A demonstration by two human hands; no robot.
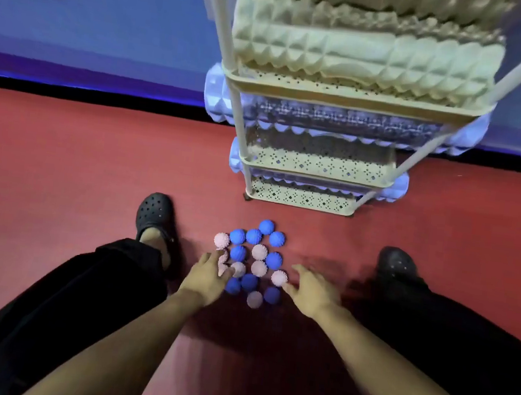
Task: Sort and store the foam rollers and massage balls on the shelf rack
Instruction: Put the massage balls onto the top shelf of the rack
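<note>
Both hands reach the spiky balls (pixel 253 260) before the shelf rack (pixel 301 198): left hand (pixel 209 274) fingers curl on a pink ball (pixel 223 263), right hand (pixel 310 289) fingers spread.

Both bare forearms reach forward and down between the knees. The left hand (pixel 208 274) is low, fingers loosely bent and blurred, its grip unclear. The right hand (pixel 310 289) is spread, fingers relaxed, pointing far-left, holding nothing.

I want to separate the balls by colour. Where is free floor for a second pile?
Bare red floor lies left of the shelf rack, beyond the left shoe. Crowded: the balls between left hand and right hand.
</note>
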